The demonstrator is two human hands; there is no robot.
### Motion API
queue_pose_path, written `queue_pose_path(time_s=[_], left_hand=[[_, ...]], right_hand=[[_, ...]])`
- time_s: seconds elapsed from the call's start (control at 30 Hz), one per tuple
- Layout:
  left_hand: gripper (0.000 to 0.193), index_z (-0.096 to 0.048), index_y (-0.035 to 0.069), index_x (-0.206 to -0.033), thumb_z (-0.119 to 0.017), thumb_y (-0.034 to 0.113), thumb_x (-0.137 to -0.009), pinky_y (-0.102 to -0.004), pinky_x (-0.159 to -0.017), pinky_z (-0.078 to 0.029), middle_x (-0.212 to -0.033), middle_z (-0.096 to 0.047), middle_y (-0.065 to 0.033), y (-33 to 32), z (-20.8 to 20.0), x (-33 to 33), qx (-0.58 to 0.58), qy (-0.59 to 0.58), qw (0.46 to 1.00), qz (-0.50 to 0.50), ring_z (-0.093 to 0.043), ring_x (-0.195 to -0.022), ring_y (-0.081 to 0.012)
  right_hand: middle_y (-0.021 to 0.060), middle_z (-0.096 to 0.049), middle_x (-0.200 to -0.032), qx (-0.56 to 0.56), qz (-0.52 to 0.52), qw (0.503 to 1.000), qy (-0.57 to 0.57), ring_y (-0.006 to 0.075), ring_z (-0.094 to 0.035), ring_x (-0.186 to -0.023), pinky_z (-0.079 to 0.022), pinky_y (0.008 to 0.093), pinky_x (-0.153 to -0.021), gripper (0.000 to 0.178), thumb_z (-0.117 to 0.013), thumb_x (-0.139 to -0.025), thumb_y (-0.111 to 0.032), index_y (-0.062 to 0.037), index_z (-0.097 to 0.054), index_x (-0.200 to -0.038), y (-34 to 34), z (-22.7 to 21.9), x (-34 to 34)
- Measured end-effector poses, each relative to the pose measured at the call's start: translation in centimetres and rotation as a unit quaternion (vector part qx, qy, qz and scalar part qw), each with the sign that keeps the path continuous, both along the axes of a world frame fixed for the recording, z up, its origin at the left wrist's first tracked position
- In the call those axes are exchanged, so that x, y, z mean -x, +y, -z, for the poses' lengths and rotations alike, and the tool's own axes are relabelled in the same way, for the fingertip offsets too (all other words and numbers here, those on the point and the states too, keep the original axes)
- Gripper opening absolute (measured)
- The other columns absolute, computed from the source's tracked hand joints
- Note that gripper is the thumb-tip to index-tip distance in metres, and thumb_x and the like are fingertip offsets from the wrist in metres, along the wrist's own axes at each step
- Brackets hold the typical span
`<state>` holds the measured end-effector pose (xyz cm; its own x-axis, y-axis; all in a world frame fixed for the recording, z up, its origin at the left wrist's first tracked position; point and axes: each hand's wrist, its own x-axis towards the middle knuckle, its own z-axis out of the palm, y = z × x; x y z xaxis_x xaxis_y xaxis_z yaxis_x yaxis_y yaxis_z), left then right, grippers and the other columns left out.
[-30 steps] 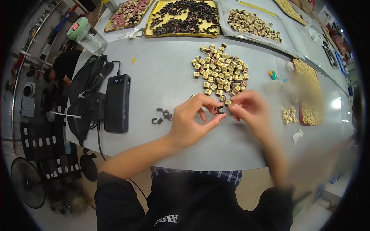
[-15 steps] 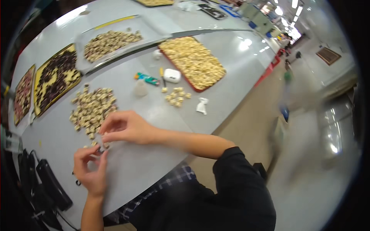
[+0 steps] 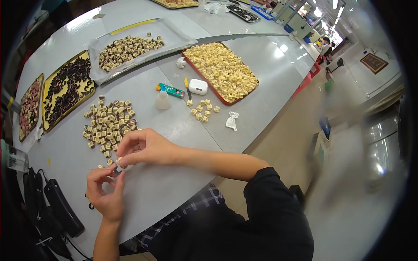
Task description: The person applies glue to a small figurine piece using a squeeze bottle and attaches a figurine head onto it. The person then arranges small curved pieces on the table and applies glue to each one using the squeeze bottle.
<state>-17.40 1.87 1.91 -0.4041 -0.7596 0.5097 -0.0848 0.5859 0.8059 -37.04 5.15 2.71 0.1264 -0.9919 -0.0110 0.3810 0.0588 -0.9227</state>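
Observation:
Near the table's left front, both hands meet fingertip to fingertip. My left hand (image 3: 104, 193) pinches a small dark curved piece (image 3: 117, 171) between thumb and fingers. A small cream-coloured block (image 3: 119, 161) is between the thumb and fingers of my right hand (image 3: 148, 148), right above the dark piece; whether the two touch I cannot tell. Just beyond my right hand lies a loose pile of small cube-like pieces (image 3: 106, 124), cream on the faces and dark at the sides. A few more lie close to my left fingertips.
A red-rimmed tray of cream pieces (image 3: 224, 71) stands far right of the hands. Nearer lie a white case (image 3: 198, 86), a yellow-handled knife (image 3: 187, 87), a small bottle (image 3: 163, 101) and crumpled tissue (image 3: 232, 121). A yellow tray of black pieces (image 3: 69, 89) is left, black power adapters (image 3: 63, 206) front left.
The view has shifted a little, so the whole scene sits slightly lower and to the right. Both hands keep nearly the same pose; the block and dark piece show more clearly between the fingertips.

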Motion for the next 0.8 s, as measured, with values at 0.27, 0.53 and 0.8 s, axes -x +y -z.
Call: queue_pose_path(time_s=[0.27,0.53,0.8], left_hand=[[0.036,-0.054,0.003,-0.096,-0.074,-0.011,-0.070,-0.0211,-0.056,-0.045,-0.097,-0.066,-0.0119,0.03,-0.13,-0.20,0.020,0.004,1.000,0.014,-0.058,-0.072,-0.0128],[0.035,-0.054,0.002,-0.097,-0.074,-0.011,-0.070,-0.0212,-0.056,-0.045,-0.096,-0.066,-0.0120,0.10,-0.05,-0.18,0.013,0.015,1.000,0.007,-0.058,-0.071,-0.0126],[0.034,-0.055,0.003,-0.096,-0.074,-0.011,-0.071,-0.0210,-0.056,-0.045,-0.096,-0.066,-0.0120,0.11,-0.11,-0.11,0.013,0.018,1.000,0.012,-0.058,-0.070,-0.0119]], right_hand=[[0.0045,-0.066,-0.092,0.005,-0.021,1.000,0.000,0.0099,-0.063,-0.085,-0.051,0.0236,-0.075,0.020,-0.075,-0.080,-0.006,-0.0016,-0.063,-0.095,-0.06,0.23,-0.29],[0.0046,-0.067,-0.092,-0.008,-0.030,1.000,-0.003,0.0104,-0.064,-0.085,-0.051,0.0237,-0.075,0.019,-0.075,-0.080,-0.005,-0.0020,-0.063,-0.095,0.04,0.11,-0.25],[0.0058,-0.067,-0.093,-0.004,-0.038,0.999,-0.001,0.0115,-0.064,-0.087,-0.051,0.0248,-0.079,0.019,-0.075,-0.079,-0.004,-0.0015,-0.063,-0.094,0.16,-0.04,-0.33]])
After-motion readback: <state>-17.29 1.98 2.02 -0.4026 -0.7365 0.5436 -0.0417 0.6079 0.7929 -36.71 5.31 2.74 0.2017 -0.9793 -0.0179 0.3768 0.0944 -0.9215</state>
